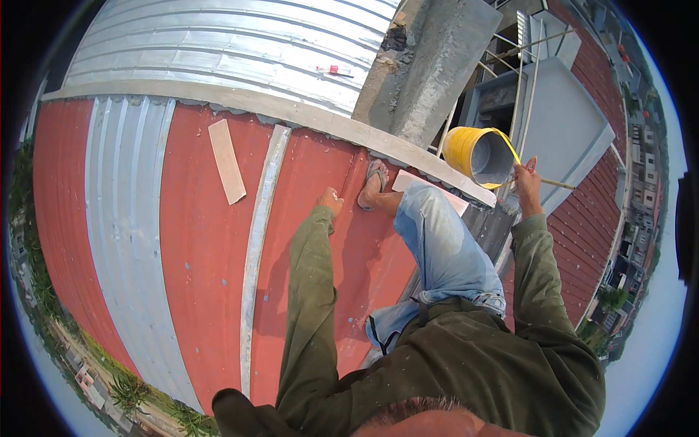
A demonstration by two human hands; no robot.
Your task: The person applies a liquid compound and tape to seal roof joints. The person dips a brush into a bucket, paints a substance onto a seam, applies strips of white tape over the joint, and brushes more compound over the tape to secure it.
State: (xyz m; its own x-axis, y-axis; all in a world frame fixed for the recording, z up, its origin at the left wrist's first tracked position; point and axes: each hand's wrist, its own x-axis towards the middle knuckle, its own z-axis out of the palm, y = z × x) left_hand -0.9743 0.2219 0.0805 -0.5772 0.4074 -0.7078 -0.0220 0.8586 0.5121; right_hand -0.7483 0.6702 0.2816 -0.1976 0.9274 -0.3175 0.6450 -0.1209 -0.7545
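Note:
My right hand (pixel 528 179) is closed on the yellow handle of a bucket (pixel 459 151). The yellow bucket hangs tilted beside the roof edge, its grey, stained inside turned toward my hand. My left hand (pixel 330 200) hangs over the red metal roofing (pixel 357 255) with its fingers curled, and nothing shows in it. Close to that hand is my sandalled foot (pixel 374 184), planted on the red sheet. A pale flat board (pixel 227 162) lies on the roofing to the left, and another pinkish board (pixel 429 191) lies partly behind my knee.
A concrete ledge (pixel 291 114) runs across the roof ahead. Beyond it, silvery corrugated sheeting (pixel 226 44) holds a small red-and-clear bottle (pixel 334 71). Thin scaffold poles (pixel 534 87) stand at the right, past the roof edge. A raised metal strip (pixel 263 255) crosses the red roof.

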